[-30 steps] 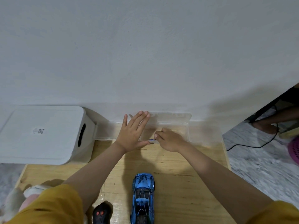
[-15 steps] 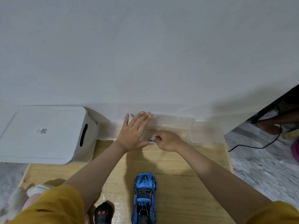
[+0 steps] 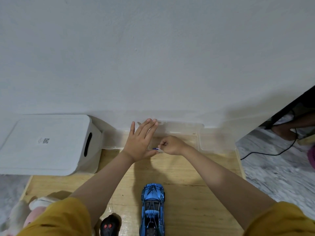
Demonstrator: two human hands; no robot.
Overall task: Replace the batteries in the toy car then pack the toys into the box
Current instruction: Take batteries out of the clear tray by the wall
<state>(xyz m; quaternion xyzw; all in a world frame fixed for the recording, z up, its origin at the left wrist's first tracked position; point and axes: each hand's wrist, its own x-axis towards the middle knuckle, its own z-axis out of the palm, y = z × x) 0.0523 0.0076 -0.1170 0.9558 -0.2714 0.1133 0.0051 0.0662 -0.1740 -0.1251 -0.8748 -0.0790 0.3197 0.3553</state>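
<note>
The glossy blue toy sports car (image 3: 152, 209) is parked at the bottom centre of the frame on the pale wooden surface (image 3: 196, 181), untouched. Above it, at mid-frame, a small blue-tipped object (image 3: 156, 148), perhaps a battery, is pinched in the closed grip of the right hand (image 3: 172, 144) over a clear plastic container (image 3: 201, 140) set against the wall. The left hand (image 3: 140, 142) is laid flat and open on that container, apparently to steady it. A white lidded storage box (image 3: 46, 143) is seen at the left.
</note>
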